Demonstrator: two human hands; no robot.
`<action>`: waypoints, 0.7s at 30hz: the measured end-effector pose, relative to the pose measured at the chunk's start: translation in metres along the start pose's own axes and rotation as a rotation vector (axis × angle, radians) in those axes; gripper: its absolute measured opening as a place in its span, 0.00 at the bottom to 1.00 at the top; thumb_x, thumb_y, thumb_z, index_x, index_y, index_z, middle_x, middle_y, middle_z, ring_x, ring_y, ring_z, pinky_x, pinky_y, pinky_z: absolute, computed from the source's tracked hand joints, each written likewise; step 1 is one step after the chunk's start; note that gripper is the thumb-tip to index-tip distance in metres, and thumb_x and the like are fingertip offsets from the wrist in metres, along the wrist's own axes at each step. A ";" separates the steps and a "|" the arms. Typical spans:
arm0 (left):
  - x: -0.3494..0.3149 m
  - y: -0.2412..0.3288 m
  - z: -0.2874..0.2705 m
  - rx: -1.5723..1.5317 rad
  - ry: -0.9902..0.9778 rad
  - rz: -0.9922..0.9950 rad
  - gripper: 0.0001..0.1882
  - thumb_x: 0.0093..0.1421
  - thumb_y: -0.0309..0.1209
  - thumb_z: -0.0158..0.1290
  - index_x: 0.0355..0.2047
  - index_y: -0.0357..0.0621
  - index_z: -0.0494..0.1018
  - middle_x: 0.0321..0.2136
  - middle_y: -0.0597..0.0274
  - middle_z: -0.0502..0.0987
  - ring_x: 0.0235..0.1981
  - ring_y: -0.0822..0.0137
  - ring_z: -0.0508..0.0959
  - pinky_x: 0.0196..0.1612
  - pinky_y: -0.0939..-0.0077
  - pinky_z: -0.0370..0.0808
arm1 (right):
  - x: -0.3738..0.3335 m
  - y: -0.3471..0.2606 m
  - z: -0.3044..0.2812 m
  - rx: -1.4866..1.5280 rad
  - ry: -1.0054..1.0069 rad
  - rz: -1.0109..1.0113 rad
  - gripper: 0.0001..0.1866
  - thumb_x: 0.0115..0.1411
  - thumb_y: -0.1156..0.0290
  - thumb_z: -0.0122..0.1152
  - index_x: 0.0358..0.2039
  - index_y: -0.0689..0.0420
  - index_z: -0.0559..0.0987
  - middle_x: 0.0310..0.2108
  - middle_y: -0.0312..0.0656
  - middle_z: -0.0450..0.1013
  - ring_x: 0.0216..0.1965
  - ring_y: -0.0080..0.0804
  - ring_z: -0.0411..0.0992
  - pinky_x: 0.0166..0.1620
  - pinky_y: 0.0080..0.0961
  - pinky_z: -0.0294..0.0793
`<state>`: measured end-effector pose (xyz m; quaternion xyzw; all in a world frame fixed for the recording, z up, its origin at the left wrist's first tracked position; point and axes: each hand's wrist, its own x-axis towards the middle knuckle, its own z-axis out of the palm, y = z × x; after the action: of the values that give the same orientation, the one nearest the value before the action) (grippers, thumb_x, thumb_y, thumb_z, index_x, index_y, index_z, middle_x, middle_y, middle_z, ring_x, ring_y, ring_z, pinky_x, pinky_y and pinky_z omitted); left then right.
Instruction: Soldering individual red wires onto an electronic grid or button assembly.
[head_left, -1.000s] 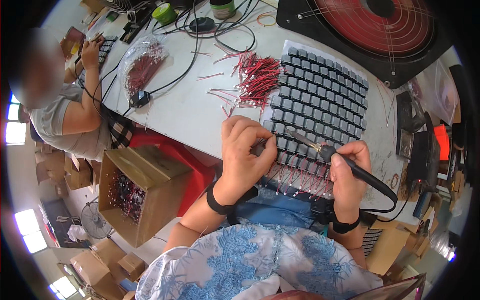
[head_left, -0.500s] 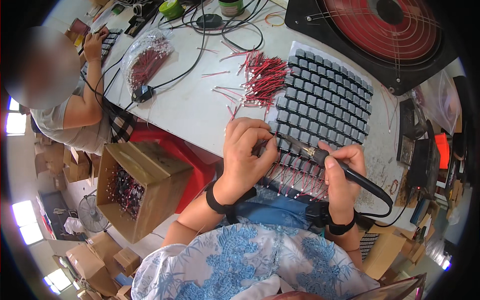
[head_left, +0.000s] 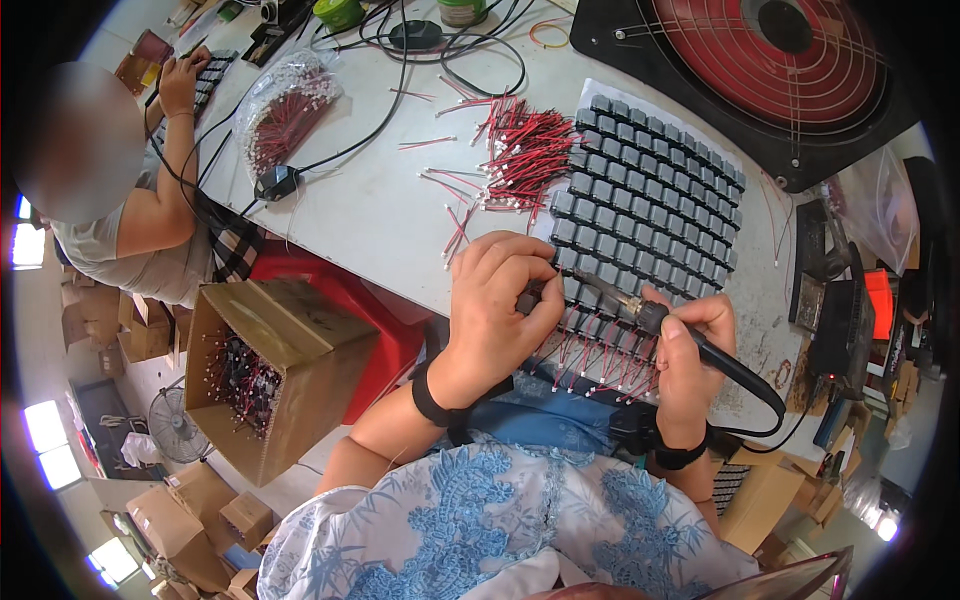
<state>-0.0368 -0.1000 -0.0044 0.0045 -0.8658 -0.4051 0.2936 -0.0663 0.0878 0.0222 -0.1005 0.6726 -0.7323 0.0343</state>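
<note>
My right hand [head_left: 692, 360] grips a soldering iron [head_left: 728, 362] with a black handle and metal barrel; its tip points left, close to my left fingertips. My left hand [head_left: 498, 305] is closed in a pinch at the left edge of a grid of small grey block-shaped parts [head_left: 645, 200]. Something dark shows between its fingers, too hidden to name. Along the near rows, thin red wires with white ends [head_left: 600, 365] hang from the parts toward me. A loose pile of red and black wires with white plugs [head_left: 528, 150] lies just beyond my left hand.
A large fan with a red inside [head_left: 780, 70] lies at the far right. Clear bag of wires [head_left: 290, 125], black cables [head_left: 400, 90] and a cardboard box [head_left: 300, 320] of wired parts are at left. A dark soldering stand [head_left: 830, 250] is at right. Another person [head_left: 130, 230] works at far left.
My left hand has shifted slightly, and the dark thing between its fingers shows more. The iron's tip has moved a little right, staying near my left fingers. The whole view has shifted slightly.
</note>
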 end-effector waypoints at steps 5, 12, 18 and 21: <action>-0.002 -0.001 0.000 -0.005 -0.011 0.012 0.08 0.40 0.20 0.56 0.22 0.43 0.70 0.33 0.62 0.74 0.39 0.60 0.71 0.43 0.68 0.64 | 0.000 0.001 0.000 -0.004 0.005 -0.011 0.07 0.51 0.83 0.50 0.28 0.59 0.64 0.18 0.31 0.60 0.18 0.12 0.59 0.53 0.44 0.65; -0.002 0.000 -0.001 -0.005 -0.025 0.003 0.07 0.41 0.20 0.56 0.22 0.42 0.71 0.33 0.62 0.74 0.39 0.60 0.71 0.43 0.68 0.64 | -0.001 0.001 0.000 0.008 -0.007 -0.015 0.07 0.51 0.83 0.49 0.28 0.59 0.64 0.18 0.31 0.60 0.18 0.13 0.59 0.53 0.44 0.65; -0.002 0.000 -0.001 -0.012 -0.023 0.010 0.07 0.41 0.20 0.56 0.22 0.42 0.71 0.33 0.62 0.74 0.39 0.60 0.70 0.43 0.69 0.64 | -0.001 0.003 0.000 -0.024 -0.024 -0.052 0.07 0.51 0.84 0.49 0.28 0.60 0.64 0.18 0.31 0.59 0.18 0.12 0.57 0.53 0.45 0.65; -0.002 0.000 -0.001 -0.007 -0.023 0.007 0.07 0.41 0.20 0.56 0.21 0.42 0.71 0.33 0.62 0.74 0.38 0.60 0.70 0.43 0.69 0.64 | -0.002 0.003 0.001 0.014 0.007 -0.029 0.06 0.51 0.83 0.49 0.28 0.60 0.64 0.18 0.31 0.58 0.18 0.12 0.57 0.54 0.44 0.65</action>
<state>-0.0346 -0.1001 -0.0046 -0.0041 -0.8678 -0.4073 0.2848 -0.0648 0.0870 0.0193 -0.1075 0.6661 -0.7378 0.0218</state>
